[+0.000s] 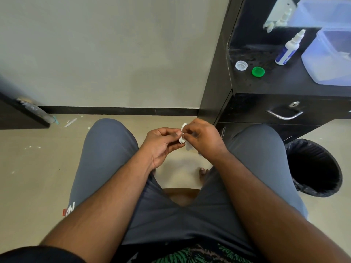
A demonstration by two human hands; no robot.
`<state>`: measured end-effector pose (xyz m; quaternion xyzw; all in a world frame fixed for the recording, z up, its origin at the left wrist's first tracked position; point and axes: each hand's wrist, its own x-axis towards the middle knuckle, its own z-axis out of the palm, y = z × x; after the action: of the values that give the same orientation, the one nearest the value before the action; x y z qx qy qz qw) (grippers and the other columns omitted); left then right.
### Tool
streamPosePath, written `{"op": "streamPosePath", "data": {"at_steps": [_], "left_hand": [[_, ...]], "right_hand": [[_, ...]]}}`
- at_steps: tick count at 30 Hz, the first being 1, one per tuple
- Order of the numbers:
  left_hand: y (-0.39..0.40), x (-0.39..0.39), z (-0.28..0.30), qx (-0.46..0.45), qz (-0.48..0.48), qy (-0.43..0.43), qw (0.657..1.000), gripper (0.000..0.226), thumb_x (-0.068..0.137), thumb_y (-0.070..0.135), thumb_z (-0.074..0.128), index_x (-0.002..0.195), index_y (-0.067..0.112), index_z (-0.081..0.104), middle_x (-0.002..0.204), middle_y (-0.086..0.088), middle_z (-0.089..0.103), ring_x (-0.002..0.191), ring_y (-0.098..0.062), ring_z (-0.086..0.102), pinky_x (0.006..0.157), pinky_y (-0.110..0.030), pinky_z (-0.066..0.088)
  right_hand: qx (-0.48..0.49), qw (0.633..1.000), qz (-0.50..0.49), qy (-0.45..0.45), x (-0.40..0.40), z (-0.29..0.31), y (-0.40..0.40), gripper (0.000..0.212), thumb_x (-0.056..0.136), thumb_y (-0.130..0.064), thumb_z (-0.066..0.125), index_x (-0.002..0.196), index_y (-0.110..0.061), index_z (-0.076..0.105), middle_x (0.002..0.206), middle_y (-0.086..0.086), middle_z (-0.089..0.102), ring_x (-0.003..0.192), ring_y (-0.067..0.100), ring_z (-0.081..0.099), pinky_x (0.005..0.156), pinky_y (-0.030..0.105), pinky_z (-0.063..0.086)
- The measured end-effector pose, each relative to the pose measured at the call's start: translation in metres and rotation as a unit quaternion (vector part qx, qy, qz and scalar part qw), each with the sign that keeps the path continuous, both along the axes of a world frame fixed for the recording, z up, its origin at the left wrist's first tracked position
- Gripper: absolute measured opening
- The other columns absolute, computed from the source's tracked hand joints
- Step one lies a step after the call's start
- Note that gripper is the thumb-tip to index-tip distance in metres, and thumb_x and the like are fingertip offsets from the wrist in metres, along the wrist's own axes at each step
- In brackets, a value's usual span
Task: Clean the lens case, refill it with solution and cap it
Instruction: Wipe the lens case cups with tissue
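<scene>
While my left hand (161, 143) pinches the light, rigid lens case (182, 134) by its rim, my right hand (204, 138) clasps a soft wipe (189, 147) against it.

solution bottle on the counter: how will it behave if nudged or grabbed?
The solution bottle is tall and narrow on a small base, so a push near the nozzle would probably tip it. Smooth plastic: likely light, maybe slick. Once down, its round body could roll toward the green cap.
</scene>
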<state>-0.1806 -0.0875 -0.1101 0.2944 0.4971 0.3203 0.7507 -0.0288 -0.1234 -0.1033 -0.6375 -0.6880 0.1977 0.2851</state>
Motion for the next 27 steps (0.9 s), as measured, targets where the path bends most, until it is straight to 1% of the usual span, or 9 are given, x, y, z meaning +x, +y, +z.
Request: {"op": "streamPosePath", "data": {"at_steps": [3, 6, 8, 12, 15, 17, 20, 24, 27], "left_hand": [[-0.004, 0.004, 0.001, 0.027, 0.018, 0.007, 0.999, 0.011, 0.083, -0.002, 0.068, 0.094, -0.004, 0.071, 0.094, -0.019, 0.073, 0.087, -0.03, 0.072, 0.081, -0.04, 0.06], [-0.007, 0.007, 0.0, 0.054, 0.04, 0.006, 0.998, 0.01, 0.082, -0.003, 0.068, 0.09, 0.0, 0.073, 0.093, -0.017, 0.074, 0.086, -0.029, 0.073, 0.08, -0.039, 0.06], [-0.008, 0.009, 0.0, 0.072, 0.052, 0.009, 0.996, 0.012, 0.082, -0.002, 0.069, 0.092, 0.001, 0.074, 0.096, -0.017, 0.074, 0.089, -0.029, 0.073, 0.081, -0.038, 0.06], [-0.009, 0.012, -0.001, 0.103, 0.067, 0.017, 0.992, 0.016, 0.082, -0.002, 0.068, 0.098, 0.0, 0.073, 0.097, -0.015, 0.074, 0.091, -0.027, 0.072, 0.083, -0.037, 0.059], [-0.009, 0.012, -0.002, 0.131, 0.063, 0.032, 0.989, 0.017, 0.083, 0.0, 0.069, 0.099, 0.003, 0.073, 0.097, -0.013, 0.074, 0.092, -0.025, 0.072, 0.085, -0.038, 0.058], [-0.01, 0.013, -0.002, 0.156, 0.056, 0.044, 0.985, 0.017, 0.083, 0.0, 0.069, 0.099, 0.004, 0.073, 0.097, -0.012, 0.075, 0.092, -0.024, 0.072, 0.085, -0.038, 0.058], [-0.012, 0.014, -0.002, 0.19, 0.039, 0.074, 0.978, 0.016, 0.083, 0.0, 0.07, 0.095, 0.009, 0.074, 0.093, -0.008, 0.076, 0.091, -0.022, 0.072, 0.085, -0.038, 0.058], [-0.011, 0.014, -0.005, 0.212, 0.019, 0.106, 0.971, 0.013, 0.086, 0.001, 0.067, 0.092, 0.012, 0.071, 0.092, -0.007, 0.075, 0.089, -0.02, 0.072, 0.084, -0.037, 0.058], [-0.012, 0.013, -0.008, 0.226, 0.003, 0.133, 0.965, 0.011, 0.089, 0.002, 0.065, 0.094, 0.012, 0.068, 0.094, -0.006, 0.074, 0.09, -0.019, 0.072, 0.082, -0.035, 0.059]], "right_hand": [[-0.003, 1.0, -0.029, 0.004, -0.004, -0.002, 0.0, 0.009, 0.09, -0.016, 0.061, 0.091, -0.011, 0.069, 0.091, 0.003, 0.059, 0.08, 0.016, 0.056, 0.071, 0.035, 0.053], [0.004, 0.998, -0.055, 0.017, -0.009, -0.004, -0.002, 0.008, 0.091, -0.015, 0.059, 0.092, -0.011, 0.066, 0.091, 0.004, 0.059, 0.079, 0.015, 0.055, 0.07, 0.032, 0.053], [0.021, 0.996, -0.082, 0.042, -0.013, -0.006, -0.004, 0.008, 0.091, -0.014, 0.059, 0.093, -0.01, 0.066, 0.091, 0.004, 0.058, 0.079, 0.014, 0.055, 0.068, 0.028, 0.052], [0.01, 0.976, -0.159, 0.146, -0.02, -0.009, -0.006, 0.008, 0.09, -0.012, 0.061, 0.095, -0.011, 0.067, 0.091, -0.003, 0.058, 0.082, 0.009, 0.056, 0.071, 0.016, 0.048], [-0.007, 0.953, -0.2, 0.227, -0.022, -0.01, -0.006, 0.006, 0.088, -0.011, 0.064, 0.091, -0.014, 0.068, 0.088, -0.006, 0.06, 0.08, 0.005, 0.057, 0.066, 0.009, 0.047], [-0.033, 0.931, -0.225, 0.285, -0.021, -0.01, -0.007, 0.005, 0.087, -0.012, 0.065, 0.09, -0.014, 0.069, 0.089, -0.003, 0.064, 0.08, 0.007, 0.06, 0.065, 0.011, 0.048], [-0.075, 0.9, -0.238, 0.356, -0.02, -0.01, -0.007, 0.009, 0.086, -0.014, 0.067, 0.092, -0.01, 0.072, 0.086, 0.003, 0.07, 0.082, 0.014, 0.066, 0.069, 0.02, 0.053], [-0.114, 0.889, -0.238, 0.374, -0.016, -0.01, -0.005, 0.007, 0.084, -0.014, 0.069, 0.088, -0.011, 0.073, 0.085, 0.003, 0.071, 0.078, 0.012, 0.064, 0.066, 0.019, 0.048], [-0.141, 0.882, -0.229, 0.388, -0.014, -0.011, -0.004, 0.005, 0.083, -0.012, 0.07, 0.085, -0.009, 0.074, 0.085, 0.006, 0.07, 0.077, 0.014, 0.063, 0.068, 0.023, 0.049]]}}
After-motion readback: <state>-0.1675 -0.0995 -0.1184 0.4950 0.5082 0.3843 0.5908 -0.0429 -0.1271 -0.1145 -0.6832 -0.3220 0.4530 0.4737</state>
